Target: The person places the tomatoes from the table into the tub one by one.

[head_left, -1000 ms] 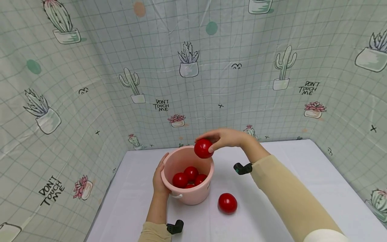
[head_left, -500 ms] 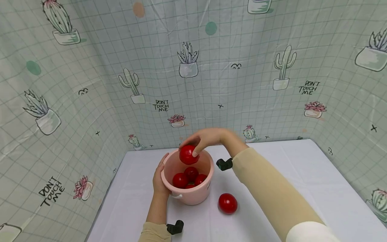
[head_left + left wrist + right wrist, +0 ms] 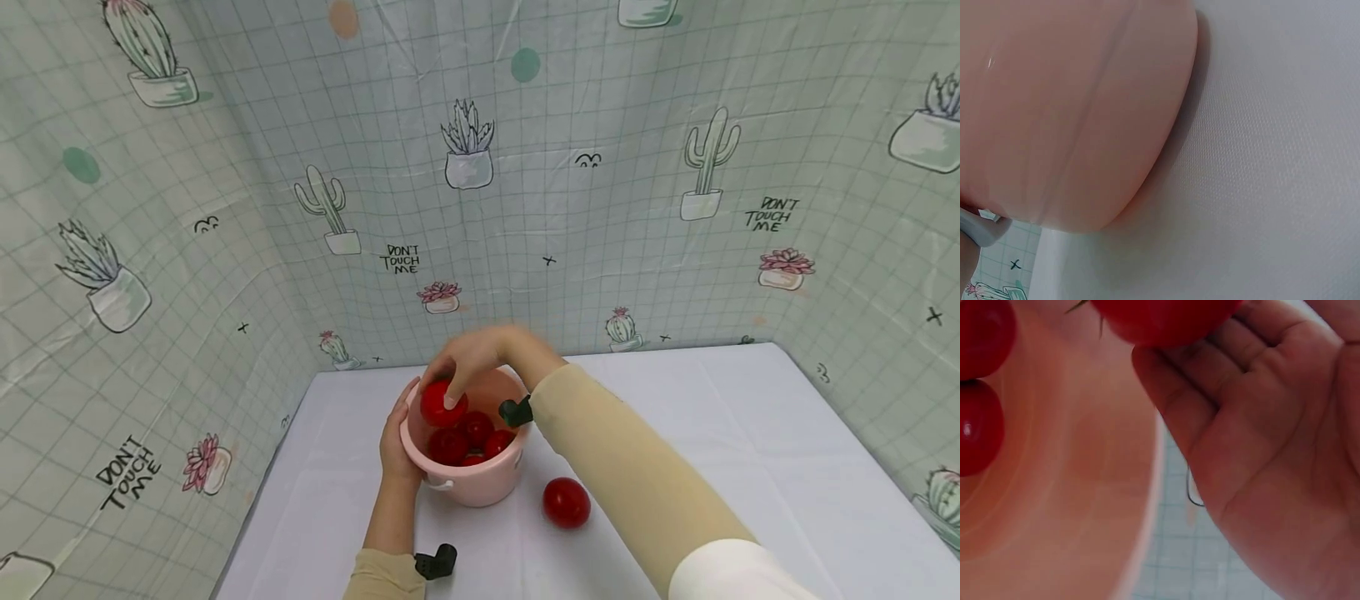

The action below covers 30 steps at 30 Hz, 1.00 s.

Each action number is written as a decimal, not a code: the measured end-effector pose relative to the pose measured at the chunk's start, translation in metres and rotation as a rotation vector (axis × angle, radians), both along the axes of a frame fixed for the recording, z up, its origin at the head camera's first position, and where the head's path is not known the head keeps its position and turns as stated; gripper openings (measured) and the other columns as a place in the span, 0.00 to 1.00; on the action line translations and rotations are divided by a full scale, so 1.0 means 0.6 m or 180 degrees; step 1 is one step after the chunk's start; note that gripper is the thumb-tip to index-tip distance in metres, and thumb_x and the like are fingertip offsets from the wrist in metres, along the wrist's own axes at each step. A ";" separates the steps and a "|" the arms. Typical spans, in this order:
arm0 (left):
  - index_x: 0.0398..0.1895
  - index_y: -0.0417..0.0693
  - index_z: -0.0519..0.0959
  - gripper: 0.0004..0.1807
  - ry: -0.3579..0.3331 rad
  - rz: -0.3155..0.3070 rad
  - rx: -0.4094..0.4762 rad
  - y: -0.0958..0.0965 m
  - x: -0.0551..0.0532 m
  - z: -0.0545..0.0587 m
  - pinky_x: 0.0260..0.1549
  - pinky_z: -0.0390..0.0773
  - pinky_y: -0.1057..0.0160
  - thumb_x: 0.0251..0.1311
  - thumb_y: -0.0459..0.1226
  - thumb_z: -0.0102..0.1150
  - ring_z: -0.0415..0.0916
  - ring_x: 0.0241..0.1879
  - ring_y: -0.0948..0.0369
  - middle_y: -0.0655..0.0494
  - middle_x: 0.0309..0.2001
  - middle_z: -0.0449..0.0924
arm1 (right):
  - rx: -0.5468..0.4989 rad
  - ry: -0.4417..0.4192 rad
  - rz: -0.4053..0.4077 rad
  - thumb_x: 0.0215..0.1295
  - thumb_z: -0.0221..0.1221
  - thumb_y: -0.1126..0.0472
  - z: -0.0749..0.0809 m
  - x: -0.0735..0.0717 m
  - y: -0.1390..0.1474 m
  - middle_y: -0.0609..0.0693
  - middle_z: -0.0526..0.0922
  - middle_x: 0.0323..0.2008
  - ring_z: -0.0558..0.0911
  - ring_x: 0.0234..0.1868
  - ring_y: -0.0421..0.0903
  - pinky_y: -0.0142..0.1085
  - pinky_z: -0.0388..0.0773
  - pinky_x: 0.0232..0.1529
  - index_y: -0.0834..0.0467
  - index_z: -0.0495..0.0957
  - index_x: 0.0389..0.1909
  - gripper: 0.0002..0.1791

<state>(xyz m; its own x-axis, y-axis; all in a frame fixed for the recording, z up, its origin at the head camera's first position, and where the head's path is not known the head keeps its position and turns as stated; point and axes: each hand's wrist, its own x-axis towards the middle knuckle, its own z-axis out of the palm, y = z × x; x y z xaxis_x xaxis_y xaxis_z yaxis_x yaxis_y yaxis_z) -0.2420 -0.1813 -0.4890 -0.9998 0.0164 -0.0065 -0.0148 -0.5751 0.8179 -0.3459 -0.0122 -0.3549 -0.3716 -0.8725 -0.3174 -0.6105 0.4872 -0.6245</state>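
A pink bucket [image 3: 480, 487] stands upright on the white table, with several red tomatoes [image 3: 477, 428] inside. My left hand [image 3: 399, 442] holds the bucket's left side at the rim; the left wrist view shows mostly the bucket wall [image 3: 1072, 112]. At the bucket's mouth, my right hand [image 3: 472, 358] grips another tomato [image 3: 442, 406] from above, thumb on the near side. Green sepals show beside that tomato [image 3: 1166, 319] in the right wrist view, with the palm [image 3: 1272, 437] next to the bucket's inner wall [image 3: 1085, 450]. One loose tomato [image 3: 567, 502] lies on the table, right of the bucket.
A grey-green sheet printed with cacti [image 3: 468, 150] hangs behind and on both sides of the white table [image 3: 675, 425]. The bucket's white handle [image 3: 438, 485] hangs at its near left. Each wrist wears a small black camera [image 3: 436, 562].
My right hand has moved left and down with its tomato, from over the bucket's right rim to inside the left part of its mouth. The left hand, bucket and loose tomato stay put.
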 end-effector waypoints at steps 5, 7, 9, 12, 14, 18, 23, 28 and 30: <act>0.75 0.55 0.58 0.29 0.0072 -0.0077 0.0076 0.000 0.003 0.004 0.76 0.53 0.56 0.72 0.39 0.26 0.58 0.72 0.63 0.62 0.74 0.63 | 0.0212 -0.0120 -0.0031 0.57 0.68 0.48 -0.020 0.004 -0.018 0.33 0.80 0.53 0.72 0.60 0.38 0.39 0.72 0.64 0.33 0.79 0.56 0.23; 0.76 0.54 0.58 0.29 0.0121 -0.0102 0.0085 0.000 0.003 0.003 0.76 0.52 0.56 0.72 0.39 0.26 0.58 0.72 0.63 0.59 0.75 0.60 | 0.0269 -0.0164 -0.0017 0.57 0.68 0.48 -0.027 0.005 -0.023 0.33 0.79 0.54 0.72 0.61 0.38 0.40 0.70 0.66 0.34 0.79 0.56 0.24; 0.76 0.54 0.58 0.29 0.0160 -0.0103 0.0105 0.000 0.002 0.000 0.76 0.51 0.56 0.72 0.39 0.26 0.59 0.72 0.62 0.57 0.76 0.58 | 0.0328 -0.0141 -0.0015 0.57 0.68 0.47 -0.034 0.005 -0.027 0.32 0.78 0.55 0.71 0.61 0.38 0.41 0.68 0.67 0.34 0.79 0.56 0.24; 0.76 0.53 0.57 0.29 0.0228 -0.0103 0.0074 -0.001 -0.001 -0.006 0.76 0.51 0.55 0.72 0.39 0.27 0.60 0.72 0.63 0.56 0.77 0.58 | 0.0334 -0.0163 -0.0030 0.57 0.68 0.46 -0.041 0.007 -0.030 0.32 0.78 0.55 0.70 0.62 0.37 0.41 0.67 0.68 0.34 0.78 0.56 0.24; 0.76 0.54 0.57 0.29 0.0258 -0.0092 0.0028 -0.003 -0.002 -0.010 0.75 0.53 0.56 0.72 0.40 0.28 0.61 0.71 0.63 0.56 0.76 0.59 | 0.0276 -0.0242 -0.0065 0.58 0.67 0.46 -0.044 0.007 -0.029 0.32 0.78 0.56 0.70 0.63 0.37 0.41 0.67 0.69 0.35 0.78 0.57 0.24; 0.76 0.57 0.59 0.29 0.0297 -0.0059 -0.0114 -0.005 -0.004 -0.015 0.72 0.61 0.60 0.72 0.44 0.33 0.63 0.70 0.64 0.59 0.75 0.62 | 0.0155 -0.0398 -0.0141 0.59 0.66 0.47 -0.048 0.007 -0.025 0.35 0.79 0.59 0.71 0.64 0.37 0.41 0.68 0.69 0.38 0.77 0.61 0.26; 0.74 0.57 0.63 0.28 0.0179 0.0043 -0.0038 -0.003 -0.005 -0.014 0.67 0.67 0.66 0.71 0.45 0.36 0.64 0.70 0.65 0.63 0.72 0.67 | 0.0204 -0.0357 -0.0183 0.58 0.66 0.45 -0.051 0.004 -0.019 0.35 0.78 0.59 0.70 0.64 0.39 0.44 0.69 0.68 0.36 0.76 0.61 0.28; 0.74 0.56 0.62 0.28 0.0067 0.0080 -0.0044 -0.002 -0.005 -0.011 0.69 0.64 0.64 0.73 0.44 0.32 0.63 0.70 0.65 0.63 0.72 0.66 | 0.0169 -0.0371 -0.0144 0.59 0.65 0.45 -0.047 0.007 -0.007 0.36 0.79 0.60 0.72 0.65 0.38 0.45 0.67 0.70 0.39 0.76 0.62 0.28; 0.74 0.57 0.62 0.28 0.0029 0.0091 -0.0047 -0.001 -0.005 -0.010 0.71 0.62 0.62 0.73 0.44 0.31 0.63 0.70 0.64 0.63 0.72 0.66 | 0.0087 -0.0405 -0.0113 0.60 0.64 0.46 -0.041 0.008 0.002 0.37 0.78 0.61 0.73 0.65 0.38 0.44 0.67 0.70 0.41 0.75 0.63 0.28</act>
